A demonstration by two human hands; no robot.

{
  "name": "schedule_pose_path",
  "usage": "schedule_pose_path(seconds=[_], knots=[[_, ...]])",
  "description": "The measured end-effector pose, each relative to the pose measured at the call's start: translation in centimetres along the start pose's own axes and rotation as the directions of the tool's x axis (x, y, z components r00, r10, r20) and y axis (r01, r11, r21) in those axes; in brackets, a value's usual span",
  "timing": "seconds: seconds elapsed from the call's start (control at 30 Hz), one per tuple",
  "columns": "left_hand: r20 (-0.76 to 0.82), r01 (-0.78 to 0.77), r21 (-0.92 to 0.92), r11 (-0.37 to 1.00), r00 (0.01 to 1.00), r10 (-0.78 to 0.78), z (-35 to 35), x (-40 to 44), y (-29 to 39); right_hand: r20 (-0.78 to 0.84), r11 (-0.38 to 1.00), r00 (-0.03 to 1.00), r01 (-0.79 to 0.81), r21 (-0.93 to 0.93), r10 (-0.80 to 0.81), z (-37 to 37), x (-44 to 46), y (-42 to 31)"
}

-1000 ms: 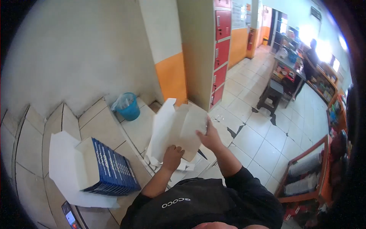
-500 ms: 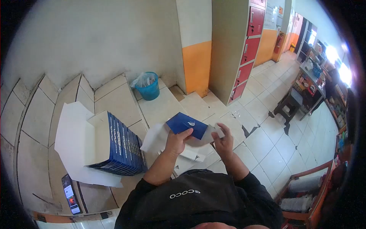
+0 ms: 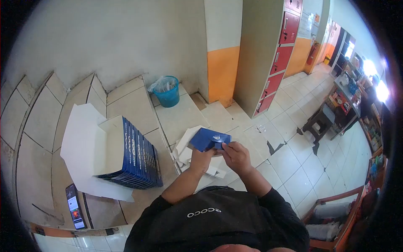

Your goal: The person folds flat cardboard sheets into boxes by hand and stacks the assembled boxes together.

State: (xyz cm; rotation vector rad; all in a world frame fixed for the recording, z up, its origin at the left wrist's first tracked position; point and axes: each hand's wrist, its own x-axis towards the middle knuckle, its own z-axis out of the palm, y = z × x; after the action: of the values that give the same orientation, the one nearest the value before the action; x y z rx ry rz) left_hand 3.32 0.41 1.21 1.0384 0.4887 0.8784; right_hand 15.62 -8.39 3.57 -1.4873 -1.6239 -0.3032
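Note:
My left hand grips the lower left part of a blue folding carton with a white logo; its fingers are partly hidden behind it. At the carton's right end, my right hand pinches a small blue flap that is bent over. Beneath my hands lie several white card pieces, partly covered by the carton and my left forearm. To the left stands an open white box packed with a row of upright blue cartons with white lettering.
A phone with a lit screen rests on the tiled step at lower left. Up ahead, a blue bin with a plastic liner stands near the wall. Red-doored lockers, a dark stool and a wooden rack are to the right.
My right hand has moved left and closed on the carton's right end. The pale end that stuck out there is now folded, showing blue. The view has shifted slightly.

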Motion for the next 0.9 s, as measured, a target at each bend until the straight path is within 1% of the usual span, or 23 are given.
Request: schedule_pose_path(seconds=[0.07,0.1,0.17,0.2,0.23,0.27,0.3,0.33,0.4,0.43,0.5,0.53,0.6,0.63,0.67,0.73,0.83,0.9], knots=[[0.097,0.017,0.132,0.991,0.995,-0.030,-1.2,0.3,0.0,0.007,0.999,1.000,-0.027,0.030,0.027,0.3,0.1,-0.1],[0.142,0.018,0.197,0.980,0.989,-0.047,-1.7,0.4,0.6,0.078,0.995,0.997,-0.014,0.102,0.006,0.1,0.4,0.0],[0.235,0.148,0.271,0.951,0.948,-0.214,-2.3,-0.5,1.9,0.221,0.969,0.974,-0.009,0.246,-0.047,-1.0,0.8,-0.2],[0.276,0.211,0.313,0.926,0.913,-0.301,-2.7,-1.0,2.8,0.262,0.963,0.965,-0.039,0.265,-0.033,-1.3,1.1,-0.5],[0.272,0.199,0.677,0.708,0.826,-0.493,-3.1,-0.8,3.7,0.304,0.956,0.952,-0.072,0.283,-0.018,-1.7,1.6,-0.8],[0.322,0.170,0.769,0.617,0.730,-0.603,-2.5,-1.0,4.5,0.349,0.948,0.937,-0.110,0.298,-0.002,-2.3,2.2,-1.1],[0.381,0.118,0.793,0.598,0.670,-0.637,-2.0,-1.5,4.5,0.444,0.969,0.895,-0.145,0.201,0.042,-2.9,3.0,-1.9],[0.434,0.064,0.811,0.582,0.602,-0.670,-1.6,-2.0,4.4,0.511,0.973,0.859,-0.134,0.187,0.020,-2.9,3.2,-1.8],[0.385,0.115,0.839,0.532,0.565,-0.729,-0.8,-2.3,5.1,0.636,0.980,0.771,-0.109,0.164,-0.021,-2.9,3.6,-1.4],[0.360,0.137,0.852,0.505,0.546,-0.756,-0.6,-2.3,5.2,0.604,0.956,0.797,-0.171,0.240,-0.009,-3.0,3.8,-0.7],[0.457,0.371,0.634,0.679,0.529,-0.715,-2.5,-2.6,3.4,0.537,0.880,0.843,-0.270,0.391,0.021,-3.2,3.8,1.4],[0.500,0.475,0.491,0.730,0.533,-0.683,-3.5,-2.8,2.3,0.483,0.790,0.870,-0.363,0.494,0.098,-2.7,2.9,2.7],[0.546,0.537,0.355,0.765,0.545,-0.636,-4.9,-3.0,0.6,0.395,0.550,0.878,-0.478,0.684,0.272,-1.4,0.9,5.1],[0.566,0.566,0.283,0.775,0.554,-0.611,-5.1,-3.2,0.2,0.433,0.766,0.865,-0.453,0.456,0.254,-2.4,1.4,3.7],[0.541,0.568,0.280,0.774,0.572,-0.616,-5.0,-3.3,0.0,0.499,0.881,0.856,-0.331,0.337,0.131,-3.3,2.4,1.9],[0.483,0.578,0.280,0.767,0.605,-0.633,-4.6,-3.7,-0.2,0.533,0.882,0.841,-0.177,0.437,-0.095,-2.5,2.1,0.6],[0.468,0.557,0.336,0.759,0.601,-0.648,-3.5,-4.2,0.9,0.585,0.789,0.711,-0.070,0.610,-0.390,-2.8,3.3,1.2],[0.445,0.516,0.359,0.778,0.638,-0.628,-3.3,-4.5,1.0,0.667,0.784,0.622,-0.132,0.606,-0.410,-2.4,3.1,1.4]])
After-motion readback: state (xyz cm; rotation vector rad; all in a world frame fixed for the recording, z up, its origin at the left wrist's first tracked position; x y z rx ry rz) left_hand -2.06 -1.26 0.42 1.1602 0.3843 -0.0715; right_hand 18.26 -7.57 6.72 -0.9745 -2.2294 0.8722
